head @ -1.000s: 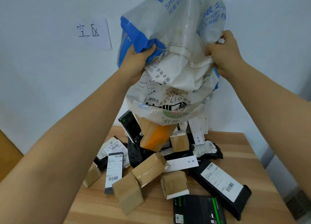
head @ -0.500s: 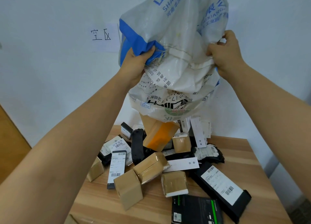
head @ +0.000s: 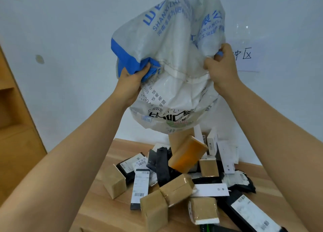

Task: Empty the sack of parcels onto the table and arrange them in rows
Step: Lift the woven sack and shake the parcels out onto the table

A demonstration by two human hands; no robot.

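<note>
mid-emptying: left hand (head: 130,80) and right hand (head: 221,69), fingers (head: 224,48) clenched on the upturned sack (head: 174,48) above heaped parcels (head: 176,190). next, i reckon, shake the orange box (head: 188,155) free.

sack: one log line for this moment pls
sack: upended above table | left grip: holds sack | right grip: holds sack | orange box: tilted below sack mouth | parcels: heaped, no rows yet

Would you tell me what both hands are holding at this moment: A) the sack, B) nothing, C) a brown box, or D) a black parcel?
A: the left hand and right hand each grip the sack, held mouth-down above the parcels.
</note>
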